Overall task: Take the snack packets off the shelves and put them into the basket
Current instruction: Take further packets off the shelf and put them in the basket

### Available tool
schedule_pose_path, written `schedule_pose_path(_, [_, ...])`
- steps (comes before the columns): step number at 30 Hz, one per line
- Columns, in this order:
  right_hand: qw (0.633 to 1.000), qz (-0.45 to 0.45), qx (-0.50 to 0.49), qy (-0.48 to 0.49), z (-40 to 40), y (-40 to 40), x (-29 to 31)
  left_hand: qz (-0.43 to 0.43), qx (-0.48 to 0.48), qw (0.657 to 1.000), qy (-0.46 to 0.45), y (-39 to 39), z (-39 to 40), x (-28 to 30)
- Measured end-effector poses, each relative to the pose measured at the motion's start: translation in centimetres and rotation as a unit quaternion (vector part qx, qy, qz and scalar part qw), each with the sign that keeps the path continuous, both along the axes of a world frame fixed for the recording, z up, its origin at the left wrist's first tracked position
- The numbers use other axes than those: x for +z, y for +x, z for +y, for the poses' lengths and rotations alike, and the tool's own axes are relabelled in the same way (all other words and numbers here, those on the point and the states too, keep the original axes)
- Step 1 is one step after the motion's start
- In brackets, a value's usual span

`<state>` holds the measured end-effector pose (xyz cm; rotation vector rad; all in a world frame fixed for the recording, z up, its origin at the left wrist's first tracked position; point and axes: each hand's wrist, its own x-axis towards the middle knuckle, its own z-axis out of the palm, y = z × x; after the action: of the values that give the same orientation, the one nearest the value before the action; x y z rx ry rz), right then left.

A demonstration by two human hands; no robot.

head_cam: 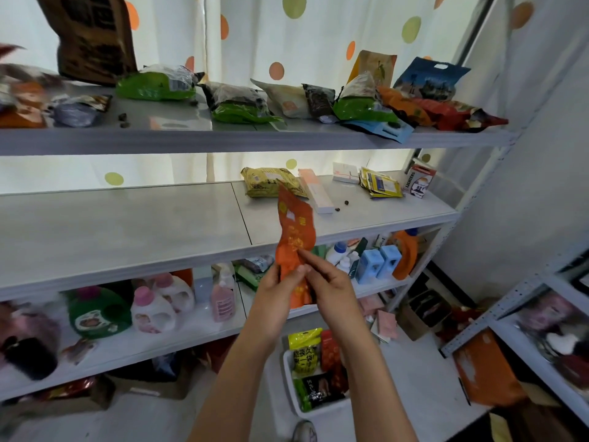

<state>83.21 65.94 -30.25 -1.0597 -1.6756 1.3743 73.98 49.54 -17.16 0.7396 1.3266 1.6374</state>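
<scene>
An orange snack packet [294, 231] stands upright in front of the middle shelf, pinched at its lower part by my left hand [280, 288] and my right hand [328, 285]. Below my arms, on the floor, sits the white basket [307, 413] with a yellow packet [306, 352], a red one and a dark one inside. A yellow packet [271, 181] lies on the middle shelf [127, 231]. Several green, orange, red and blue packets lie along the top shelf [223, 138], among them a green one [156, 86].
The lower shelf holds pink and white bottles [153, 311], a green tub and blue cartons [379, 261]. A white box and small yellow sachets [381, 186] lie at the right of the middle shelf. A second rack [522, 317] stands at the right. My shoe shows by the basket.
</scene>
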Motion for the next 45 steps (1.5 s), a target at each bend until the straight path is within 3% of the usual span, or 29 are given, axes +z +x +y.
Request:
schedule_pose_path(5, [0.998,0.041,-0.038,0.041,-4.6,0.4,7.9,-0.007,0.047,0.999,0.023,-1.0,0.3,-0.1])
schedule_pose_path(9, [0.987,0.152,-0.036,-0.031,-6.4,-0.3,12.4,-0.027,0.106,0.994,0.016,-3.4,1.0,0.4])
schedule_pose_path(12, [0.981,0.193,-0.001,-0.026,-6.3,-2.8,14.9,-0.027,0.168,0.985,0.021,-5.2,2.3,2.0])
schedule_pose_path(18, [0.974,0.205,0.093,0.035,-3.4,-9.4,21.7,0.115,0.264,0.957,0.040,-9.4,4.6,8.8])
schedule_pose_path(25, [0.962,0.193,0.176,0.079,1.1,-19.1,29.3,0.158,0.260,0.953,0.012,-18.0,6.3,16.1])
schedule_pose_path(28, [0.960,0.162,0.206,0.100,2.5,-23.9,31.5,0.183,0.324,0.928,0.015,-21.5,7.0,17.8])
schedule_pose_path(30, [0.956,0.148,0.226,0.117,3.0,-26.7,32.6,0.242,0.371,0.896,-0.015,-23.4,7.6,18.9])
schedule_pose_path(34, [0.949,0.086,0.226,0.203,5.0,-30.6,32.9,0.353,0.333,0.870,-0.093,-26.5,9.0,20.4])
schedule_pose_path(35, [0.939,0.049,0.243,0.238,5.6,-31.3,32.5,0.379,0.316,0.862,-0.114,-27.2,9.3,20.2])
schedule_pose_path(38, [0.880,-0.176,0.321,0.303,6.4,-31.9,31.7,0.464,0.284,0.810,-0.220,-29.1,10.7,18.5])
schedule_pose_path(40, [0.844,-0.273,0.313,0.340,6.6,-31.9,31.6,0.462,0.288,0.804,-0.240,-29.8,11.4,17.1])
schedule_pose_path(42, [0.819,-0.293,0.315,0.379,6.9,-32.0,31.4,0.465,0.302,0.795,-0.246,-30.3,11.5,16.4])
schedule_pose_path(45, [0.826,-0.280,0.330,0.361,7.2,-31.9,31.3,0.492,0.295,0.774,-0.266,-30.4,11.6,16.5])
